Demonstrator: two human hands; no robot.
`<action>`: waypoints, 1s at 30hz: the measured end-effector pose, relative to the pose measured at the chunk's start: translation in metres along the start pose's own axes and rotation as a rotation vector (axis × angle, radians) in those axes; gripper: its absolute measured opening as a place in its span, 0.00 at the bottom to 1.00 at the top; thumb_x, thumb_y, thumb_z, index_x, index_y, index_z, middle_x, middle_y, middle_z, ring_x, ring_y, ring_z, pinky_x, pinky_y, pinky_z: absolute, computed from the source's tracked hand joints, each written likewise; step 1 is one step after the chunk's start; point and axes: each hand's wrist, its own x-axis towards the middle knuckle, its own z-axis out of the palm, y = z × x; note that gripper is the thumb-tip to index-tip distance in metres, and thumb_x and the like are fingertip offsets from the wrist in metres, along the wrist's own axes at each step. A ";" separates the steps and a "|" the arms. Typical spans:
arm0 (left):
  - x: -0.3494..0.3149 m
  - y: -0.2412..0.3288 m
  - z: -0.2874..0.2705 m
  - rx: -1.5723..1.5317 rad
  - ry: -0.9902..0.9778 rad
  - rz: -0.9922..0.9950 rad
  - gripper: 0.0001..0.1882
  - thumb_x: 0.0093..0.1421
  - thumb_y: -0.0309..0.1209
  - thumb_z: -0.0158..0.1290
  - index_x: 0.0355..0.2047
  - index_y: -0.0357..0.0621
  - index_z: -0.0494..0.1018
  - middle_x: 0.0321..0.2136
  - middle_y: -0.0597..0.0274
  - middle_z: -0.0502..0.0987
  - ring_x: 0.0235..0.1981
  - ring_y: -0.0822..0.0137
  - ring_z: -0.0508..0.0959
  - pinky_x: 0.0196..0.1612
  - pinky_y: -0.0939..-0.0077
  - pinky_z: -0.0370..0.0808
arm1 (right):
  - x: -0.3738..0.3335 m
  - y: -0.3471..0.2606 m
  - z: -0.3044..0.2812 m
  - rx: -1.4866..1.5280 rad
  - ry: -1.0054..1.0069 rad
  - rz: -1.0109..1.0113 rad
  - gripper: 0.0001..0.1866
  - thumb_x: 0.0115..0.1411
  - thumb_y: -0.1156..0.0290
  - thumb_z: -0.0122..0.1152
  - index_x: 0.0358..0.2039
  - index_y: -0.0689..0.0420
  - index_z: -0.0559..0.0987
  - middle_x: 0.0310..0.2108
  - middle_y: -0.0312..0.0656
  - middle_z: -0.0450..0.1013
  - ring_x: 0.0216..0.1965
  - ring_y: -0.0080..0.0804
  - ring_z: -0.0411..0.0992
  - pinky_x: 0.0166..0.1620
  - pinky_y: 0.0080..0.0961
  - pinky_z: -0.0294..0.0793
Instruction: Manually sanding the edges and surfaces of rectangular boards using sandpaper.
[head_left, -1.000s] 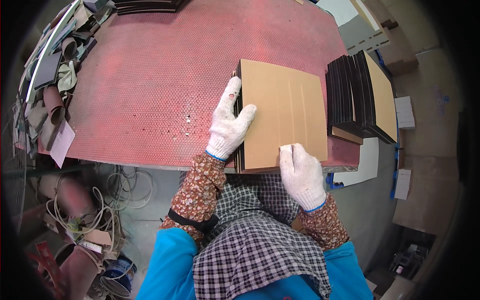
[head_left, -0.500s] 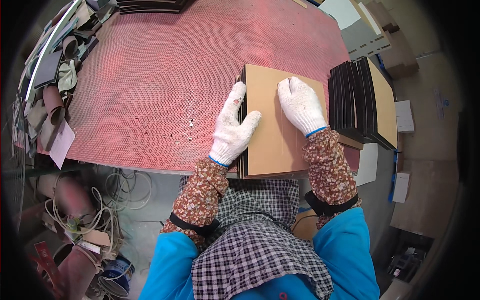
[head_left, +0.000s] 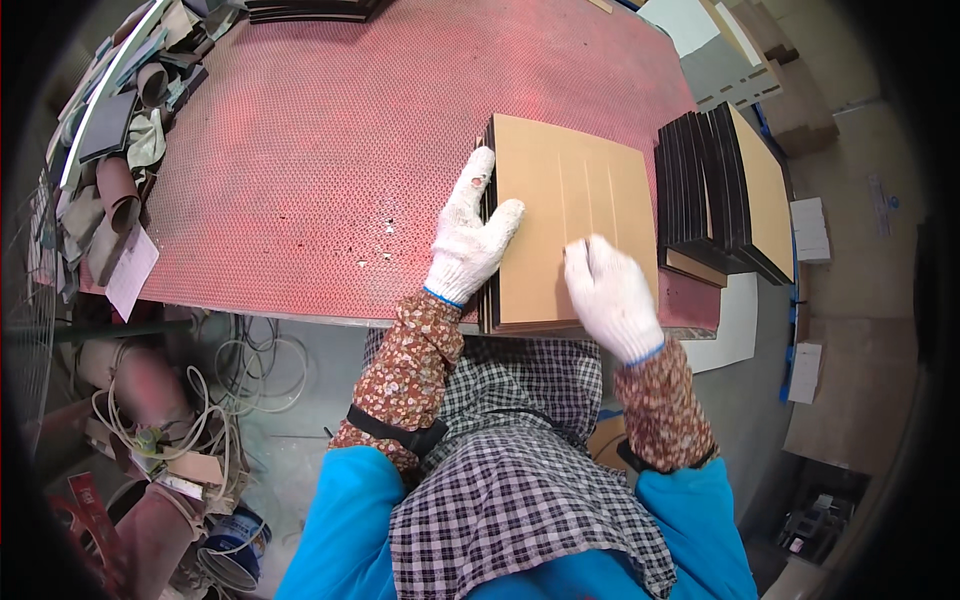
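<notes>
A stack of tan boards (head_left: 540,210) with dark edges lies at the front of the table, with several thin pale lines running down its top face. My left hand (head_left: 470,225), in a white knit glove, rests along the stack's left edge. Its fingers are stretched out and the thumb is spread onto the top face. My right hand (head_left: 612,300), also in a white glove, is closed and slightly blurred over the lower right part of the top board. A small dark bit shows at its fingertips, too small to name.
To the right, more dark-edged boards (head_left: 715,190) stand side by side. The table has a red textured cover (head_left: 320,180). Sandpaper-like sheets and rolls (head_left: 118,190) crowd its left edge. Dark boards (head_left: 310,10) lie at the far side. Hoses (head_left: 260,375) and a blue bucket (head_left: 235,550) are below left.
My right hand has moved from the upper part of the top board down toward me. More pale lines now show on the board. My left hand stays at the left edge.
</notes>
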 end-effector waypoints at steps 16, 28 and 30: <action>-0.052 0.058 0.008 0.362 0.024 -0.161 0.23 0.62 0.30 0.58 0.56 0.33 0.75 0.33 0.62 0.76 0.35 0.73 0.75 0.43 0.73 0.76 | -0.036 0.081 -0.004 -0.044 0.432 0.266 0.18 0.70 0.59 0.51 0.39 0.61 0.82 0.45 0.50 0.77 0.48 0.56 0.75 0.52 0.49 0.75; -0.046 0.060 -0.070 0.370 0.303 -0.119 0.21 0.71 0.33 0.51 0.60 0.31 0.73 0.50 0.42 0.82 0.52 0.57 0.82 0.57 0.66 0.76 | -0.038 0.002 0.010 0.342 0.327 0.113 0.18 0.71 0.57 0.52 0.39 0.59 0.81 0.39 0.55 0.77 0.43 0.56 0.76 0.48 0.49 0.75; -0.042 0.085 -0.107 0.494 0.280 -0.100 0.18 0.72 0.32 0.49 0.55 0.30 0.76 0.45 0.44 0.84 0.48 0.60 0.83 0.53 0.67 0.77 | -0.038 -0.029 0.009 0.410 0.343 -0.048 0.15 0.70 0.59 0.55 0.38 0.59 0.81 0.39 0.54 0.76 0.42 0.54 0.76 0.47 0.46 0.75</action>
